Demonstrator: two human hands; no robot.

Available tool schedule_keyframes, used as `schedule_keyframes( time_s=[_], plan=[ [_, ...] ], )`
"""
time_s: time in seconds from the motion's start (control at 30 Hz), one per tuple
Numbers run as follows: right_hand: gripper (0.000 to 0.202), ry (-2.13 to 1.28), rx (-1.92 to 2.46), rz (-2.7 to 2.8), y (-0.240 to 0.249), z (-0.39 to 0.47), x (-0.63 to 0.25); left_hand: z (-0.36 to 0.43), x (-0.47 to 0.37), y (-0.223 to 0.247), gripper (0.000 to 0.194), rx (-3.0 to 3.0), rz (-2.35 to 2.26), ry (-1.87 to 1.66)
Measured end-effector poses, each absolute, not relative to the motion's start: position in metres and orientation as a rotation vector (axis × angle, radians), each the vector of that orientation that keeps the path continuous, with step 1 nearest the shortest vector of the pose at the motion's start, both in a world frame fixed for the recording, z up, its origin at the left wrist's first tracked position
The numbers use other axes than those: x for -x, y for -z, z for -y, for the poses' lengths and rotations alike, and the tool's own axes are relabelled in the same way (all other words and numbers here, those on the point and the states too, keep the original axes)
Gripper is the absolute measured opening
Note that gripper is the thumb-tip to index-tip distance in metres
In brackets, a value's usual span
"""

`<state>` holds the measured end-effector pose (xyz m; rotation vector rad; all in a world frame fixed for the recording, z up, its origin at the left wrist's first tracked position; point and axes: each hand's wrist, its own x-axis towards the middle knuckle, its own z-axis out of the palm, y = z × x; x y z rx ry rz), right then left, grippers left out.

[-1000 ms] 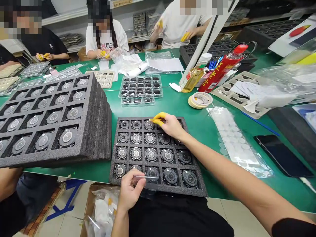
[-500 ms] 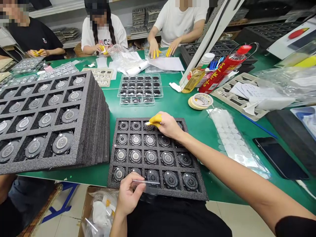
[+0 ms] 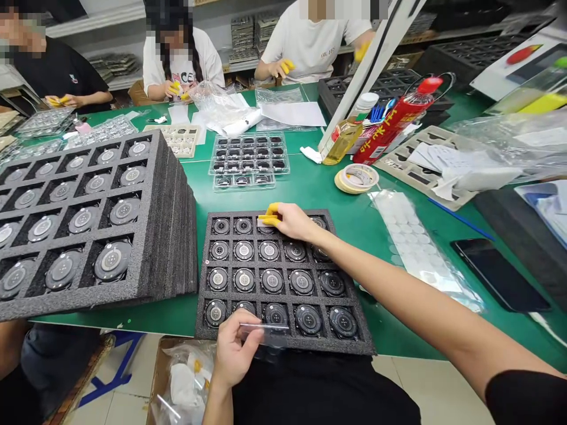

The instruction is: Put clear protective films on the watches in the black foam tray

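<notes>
My left hand (image 3: 237, 342) pinches a clear plastic film sheet (image 3: 268, 333) by its edge, in front of the tray's near side. Yellow finger cots cover the fingertips of my right hand (image 3: 287, 221), which are closed on a small whitish piece (image 3: 264, 223) over a watch back case (image 3: 267, 231) in the far row. What exactly the piece is, I cannot make out. Below my hands lies a dark foam tray (image 3: 283, 264) with several round watch back cases (image 3: 271, 281) in its square pockets. My right hand and forearm hide part of its far right side.
Stacked foam trays (image 3: 166, 224) stand at left. Beyond lie clear blister trays (image 3: 248, 154); to the right are tape rolls (image 3: 357, 178), a red can (image 3: 394, 127), a sheet of round stickers (image 3: 407, 242) and a phone (image 3: 500, 274). Several co-workers sit opposite.
My right hand stays over the same pocket, its fingertips turned a little and the whitish piece now flatter. My left hand barely moves. A co-worker's hands opposite have lifted off the white sheet.
</notes>
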<state>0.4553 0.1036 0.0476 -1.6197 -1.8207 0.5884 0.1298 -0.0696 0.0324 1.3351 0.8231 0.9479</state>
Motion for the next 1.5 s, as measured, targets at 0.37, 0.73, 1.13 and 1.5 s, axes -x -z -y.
schedule_keyframes(
  time_s=[0.37, 0.73, 1.13, 1.5],
  plan=[
    [0.043, -0.592, 1.758, 1.628, -0.059, -0.073, -0.513, 0.069, -0.127, -0.030, 0.023, -1.392, -0.846, -1.000],
    [0.031, -0.503, 1.883, 1.548, -0.044, -0.074, -0.514, 0.067, -0.126, -0.025, 0.020, -1.384, -0.852, -1.006],
    [0.034, -0.372, 1.904, 1.559, -0.035, -0.061, -0.504, 0.064, -0.132, -0.038, 0.028, -1.410, -0.857, -0.989],
    [0.026, -0.328, 1.962, 1.620, -0.033, -0.063, -0.511, 0.065, -0.131, -0.034, 0.023, -1.423, -0.870, -0.982]
  ],
)
